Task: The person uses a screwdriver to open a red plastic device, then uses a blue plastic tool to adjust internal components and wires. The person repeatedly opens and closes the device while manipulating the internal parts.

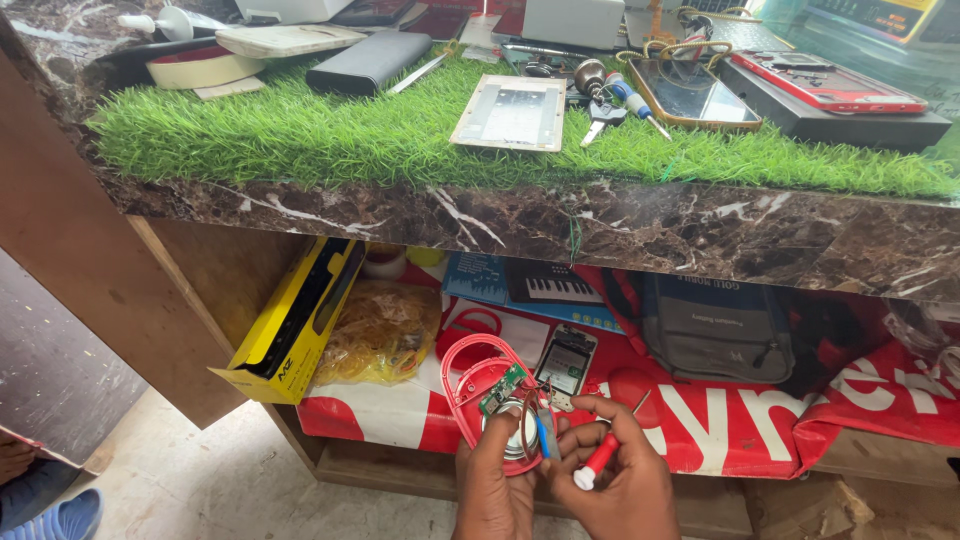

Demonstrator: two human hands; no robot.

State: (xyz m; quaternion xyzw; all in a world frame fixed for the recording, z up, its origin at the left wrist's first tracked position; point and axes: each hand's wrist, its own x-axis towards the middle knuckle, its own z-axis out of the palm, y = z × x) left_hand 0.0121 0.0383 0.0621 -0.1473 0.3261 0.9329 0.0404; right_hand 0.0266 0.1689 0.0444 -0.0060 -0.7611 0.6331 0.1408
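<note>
Red speaker shell gripped in left hand; right hand closed around screwdriver.

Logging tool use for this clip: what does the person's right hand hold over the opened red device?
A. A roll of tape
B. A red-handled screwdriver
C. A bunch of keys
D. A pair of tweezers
B: the right hand grips a red-handled screwdriver beside the opened red device, which the left hand supports from below.

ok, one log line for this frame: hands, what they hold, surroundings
left hand: holds opened red device, green circuit board exposed | right hand: grips red-handled screwdriver | behind: dismantled phone, red cloth
</note>
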